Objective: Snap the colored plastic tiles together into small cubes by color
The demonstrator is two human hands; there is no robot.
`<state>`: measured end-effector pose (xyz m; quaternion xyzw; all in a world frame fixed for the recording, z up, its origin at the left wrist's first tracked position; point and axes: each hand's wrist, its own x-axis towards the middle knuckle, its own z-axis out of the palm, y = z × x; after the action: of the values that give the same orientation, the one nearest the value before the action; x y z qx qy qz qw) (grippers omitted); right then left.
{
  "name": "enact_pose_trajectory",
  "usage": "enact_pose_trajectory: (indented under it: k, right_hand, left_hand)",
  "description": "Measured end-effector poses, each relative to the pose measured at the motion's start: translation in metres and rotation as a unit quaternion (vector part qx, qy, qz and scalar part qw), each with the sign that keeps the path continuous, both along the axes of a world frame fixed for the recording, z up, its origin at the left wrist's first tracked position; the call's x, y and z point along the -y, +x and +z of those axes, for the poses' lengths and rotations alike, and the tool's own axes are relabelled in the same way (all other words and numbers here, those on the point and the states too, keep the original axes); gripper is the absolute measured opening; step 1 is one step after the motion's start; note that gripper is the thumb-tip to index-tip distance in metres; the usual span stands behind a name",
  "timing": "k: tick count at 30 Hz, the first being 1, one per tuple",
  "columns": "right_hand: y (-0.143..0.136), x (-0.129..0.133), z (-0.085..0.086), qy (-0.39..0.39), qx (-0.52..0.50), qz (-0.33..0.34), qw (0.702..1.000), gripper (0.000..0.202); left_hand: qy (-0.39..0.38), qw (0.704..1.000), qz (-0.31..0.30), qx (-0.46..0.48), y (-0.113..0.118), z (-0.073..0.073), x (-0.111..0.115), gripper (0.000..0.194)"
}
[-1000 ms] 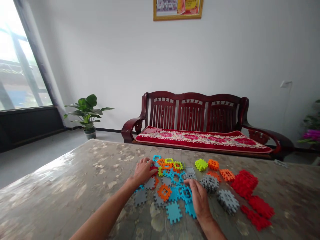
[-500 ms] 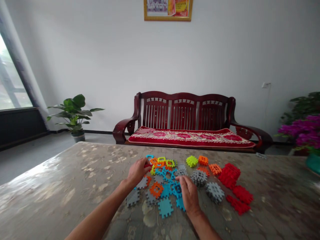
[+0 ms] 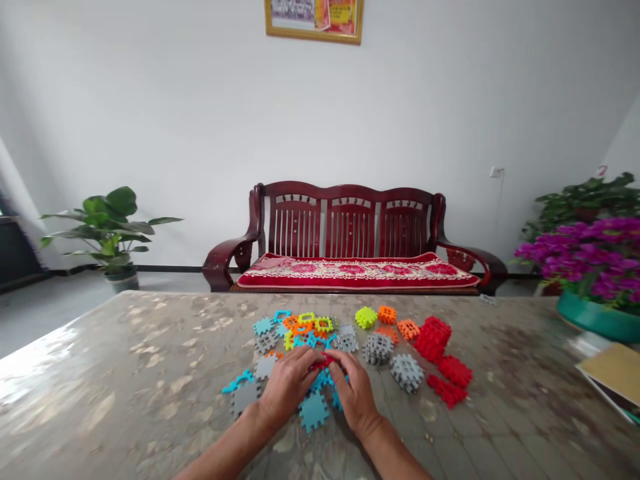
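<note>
Both hands meet over the pile of toothed plastic tiles. My left hand (image 3: 289,385) is closed on a red piece (image 3: 324,361) at its fingertips. The fingers of my right hand (image 3: 354,393) close on the same red piece from the other side. Below the hands lies a teal tile (image 3: 314,410), with blue pieces partly hidden beneath the fingers. Just left of my left hand are grey tiles (image 3: 246,399) and a blue frame piece (image 3: 238,381). Yellow-green frames (image 3: 324,324), orange pieces and more blue ones lie behind the hands.
To the right stand grey stacks (image 3: 407,372), red stacks (image 3: 433,339), orange pieces (image 3: 409,329) and a yellow-green stack (image 3: 366,317). A teal flower pot (image 3: 595,316) and a booklet (image 3: 613,373) are at the table's right. A wooden bench (image 3: 350,227) stands behind the table (image 3: 125,373).
The view has turned to the right. My left hand has brought the red piece from the back of the pile towards me, and my right hand has come to meet it.
</note>
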<state>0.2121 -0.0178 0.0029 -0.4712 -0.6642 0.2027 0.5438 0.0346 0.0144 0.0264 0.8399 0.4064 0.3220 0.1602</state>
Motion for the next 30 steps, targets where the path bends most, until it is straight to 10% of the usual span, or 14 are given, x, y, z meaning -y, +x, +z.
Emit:
enact_pose_trajectory:
  k: [6, 11, 15, 30]
  right_hand:
    - [-0.001, -0.004, 0.003, -0.032, -0.142, -0.019, 0.989, 0.025]
    - [-0.003, -0.002, 0.003, -0.041, -0.177, -0.010, 0.983, 0.013]
    - [-0.004, 0.000, -0.001, -0.050, -0.152, 0.020, 0.987, 0.011]
    - [-0.006, 0.007, 0.003, 0.108, 0.166, -0.047, 0.979, 0.056]
  left_hand:
    - [-0.067, 0.985, 0.011, 0.160, 0.010, -0.005, 0.005, 0.023]
    - [-0.277, 0.895, 0.083, 0.340, 0.020, -0.006, -0.003, 0.059]
    - [-0.393, 0.845, 0.052, 0.360, 0.021, -0.001, -0.002, 0.052]
    - [-0.394, 0.801, 0.060, 0.447, 0.020, -0.007, 0.013, 0.048]
